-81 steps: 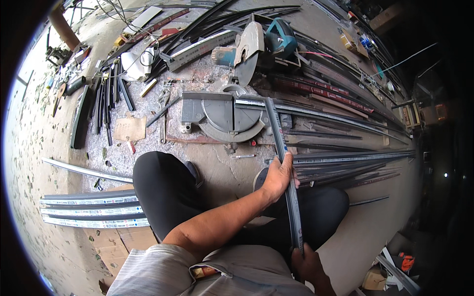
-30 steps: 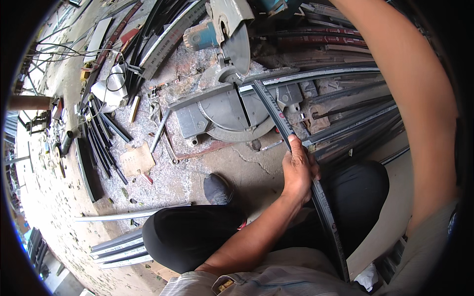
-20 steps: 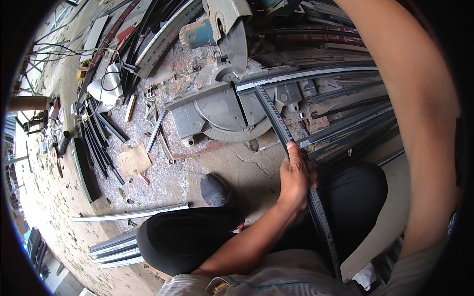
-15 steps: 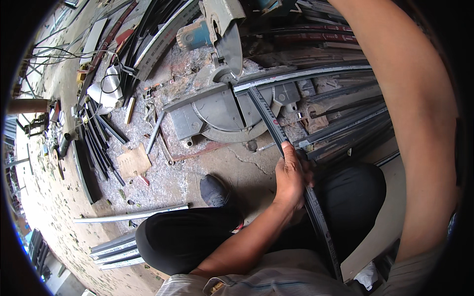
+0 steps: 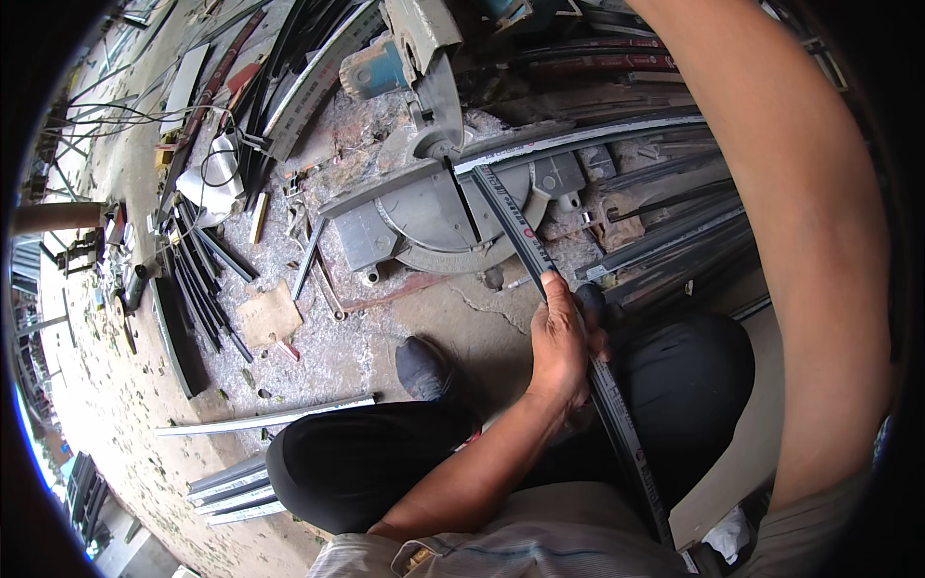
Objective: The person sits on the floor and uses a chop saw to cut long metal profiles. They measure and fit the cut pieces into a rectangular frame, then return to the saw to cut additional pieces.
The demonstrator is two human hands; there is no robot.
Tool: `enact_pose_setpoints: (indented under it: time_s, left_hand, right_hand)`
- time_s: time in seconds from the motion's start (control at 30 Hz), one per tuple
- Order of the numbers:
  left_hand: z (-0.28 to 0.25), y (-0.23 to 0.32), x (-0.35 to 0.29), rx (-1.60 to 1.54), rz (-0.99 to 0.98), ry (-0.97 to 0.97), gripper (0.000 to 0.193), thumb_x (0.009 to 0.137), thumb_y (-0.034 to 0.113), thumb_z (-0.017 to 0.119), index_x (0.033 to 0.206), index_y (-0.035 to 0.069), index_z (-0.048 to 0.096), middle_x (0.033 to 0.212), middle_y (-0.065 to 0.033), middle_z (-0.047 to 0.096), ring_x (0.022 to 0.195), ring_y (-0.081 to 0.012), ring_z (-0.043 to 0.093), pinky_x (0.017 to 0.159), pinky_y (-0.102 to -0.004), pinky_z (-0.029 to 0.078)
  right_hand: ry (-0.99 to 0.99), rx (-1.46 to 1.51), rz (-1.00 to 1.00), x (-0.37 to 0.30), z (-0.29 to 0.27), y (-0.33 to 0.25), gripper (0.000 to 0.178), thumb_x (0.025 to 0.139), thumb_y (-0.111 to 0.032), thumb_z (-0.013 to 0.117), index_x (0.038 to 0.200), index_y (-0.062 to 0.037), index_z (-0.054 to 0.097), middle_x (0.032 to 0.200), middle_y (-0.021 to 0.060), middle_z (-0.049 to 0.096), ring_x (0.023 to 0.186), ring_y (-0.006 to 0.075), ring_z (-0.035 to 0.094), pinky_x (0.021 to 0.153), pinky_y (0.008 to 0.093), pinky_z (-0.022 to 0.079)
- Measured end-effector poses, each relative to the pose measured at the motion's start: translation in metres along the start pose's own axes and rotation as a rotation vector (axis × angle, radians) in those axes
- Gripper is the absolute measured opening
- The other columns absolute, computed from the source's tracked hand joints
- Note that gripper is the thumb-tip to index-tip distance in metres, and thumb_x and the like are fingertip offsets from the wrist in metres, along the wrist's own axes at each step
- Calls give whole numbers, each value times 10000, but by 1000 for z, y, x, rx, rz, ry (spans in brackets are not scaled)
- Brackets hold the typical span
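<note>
My left hand [image 5: 561, 337] is closed around a long dark metal profile [image 5: 617, 409] with a printed film strip. Its far end rests on the grey round base [image 5: 414, 220] of a miter saw, touching or very near a second profile [image 5: 578, 144] that lies along the fence. The near end of the held profile runs down past my right thigh. Above the base, the saw's blade and guard [image 5: 438, 91] are raised clear of both profiles. My right arm [image 5: 771, 222] reaches up past the top edge, so its hand is out of sight.
Dark profiles [image 5: 674, 226] are stacked to the right of the saw. Thin offcuts [image 5: 198, 279] and a cardboard piece [image 5: 269, 316] lie on the dusty floor at left. Cut profiles [image 5: 236, 493] lie by my left knee; a cable [image 5: 135, 118] runs at far left.
The whole view has turned slightly. My left hand keeps its grip on the profile, and both profiles stay in about the same place on the saw.
</note>
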State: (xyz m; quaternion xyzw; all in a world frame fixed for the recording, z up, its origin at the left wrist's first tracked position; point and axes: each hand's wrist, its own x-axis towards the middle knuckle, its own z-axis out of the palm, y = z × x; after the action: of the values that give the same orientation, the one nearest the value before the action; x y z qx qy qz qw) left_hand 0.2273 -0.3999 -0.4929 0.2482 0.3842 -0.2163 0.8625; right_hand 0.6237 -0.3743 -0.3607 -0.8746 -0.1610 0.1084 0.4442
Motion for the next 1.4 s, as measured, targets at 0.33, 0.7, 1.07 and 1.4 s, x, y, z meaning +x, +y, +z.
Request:
enact_pose_setpoints:
  time_s: [0.33, 0.7, 1.07, 1.4]
  left_hand:
    - [5, 7, -6, 29, 8, 41, 612, 1077, 740, 456, 932, 146, 446, 751, -37, 452, 589, -156, 478, 519, -342, 449]
    - [5, 8, -9, 11, 7, 25, 592, 1087, 726, 451, 967, 146, 464, 759, -35, 450, 592, -159, 477, 532, -339, 442]
    - [7, 10, -11, 19, 8, 50, 591, 1092, 717, 458, 944, 145, 453, 734, -35, 436, 559, -162, 442, 526, -342, 427]
    - [6, 10, -14, 12, 12, 44, 586, 1095, 715, 452, 938, 150, 450, 728, -28, 429, 558, -157, 442, 512, -335, 418]
  right_hand:
    - [7, 24, -11, -2, -1, 2, 256, 990, -175, 611, 964, 55, 721, 842, 182, 710, 668, 278, 677, 583, 432, 568]
    - [17, 44, -25, -3, -2, 6, 227, 975, -147, 634, 926, 60, 715, 800, 177, 701, 624, 268, 667, 536, 426, 558]
    - [36, 58, -18, -9, -1, 8, 204, 961, -125, 652, 916, 68, 701, 773, 174, 691, 594, 261, 659, 497, 417, 549]
    - [32, 36, -10, -17, -1, 7, 220, 961, -139, 656, 1056, 59, 648, 811, 163, 678, 624, 254, 661, 496, 417, 542]
